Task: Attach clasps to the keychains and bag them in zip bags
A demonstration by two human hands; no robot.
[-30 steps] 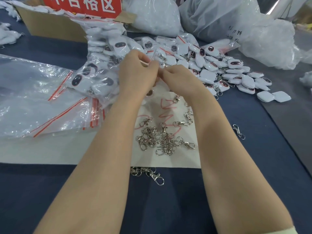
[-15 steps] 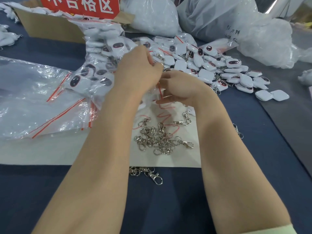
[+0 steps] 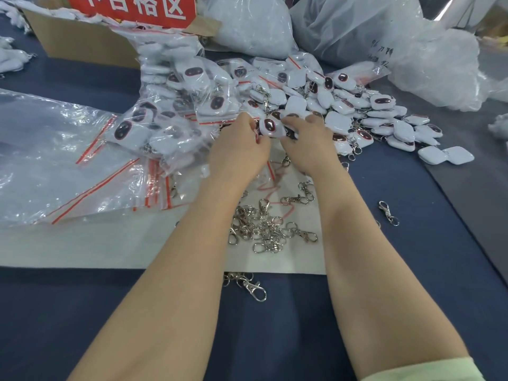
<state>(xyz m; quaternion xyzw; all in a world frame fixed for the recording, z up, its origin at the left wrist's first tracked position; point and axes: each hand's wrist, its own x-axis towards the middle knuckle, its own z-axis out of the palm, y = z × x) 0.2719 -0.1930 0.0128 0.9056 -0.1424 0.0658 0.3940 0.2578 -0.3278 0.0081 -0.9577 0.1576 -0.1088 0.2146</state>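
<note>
- Hands up at the near edge of the keychain pile (image 3: 357,114); left hand (image 3: 239,149) curled, fingertips pinching the left edge of one white keychain (image 3: 270,127), dark oval face up
- right hand (image 3: 308,144) reaches the same keychain's right side, fingers stretched over the pile; whether it actually grips, cannot tell
- clasps (image 3: 264,229) heaped on the white sheet (image 3: 110,248) between the forearms; one stray clasp (image 3: 387,213) out on the blue cloth (image 3: 412,270) to the right
- flat zip bags (image 3: 68,166) lie left; bagged keychains (image 3: 176,111) stacked just beside the left hand
</note>
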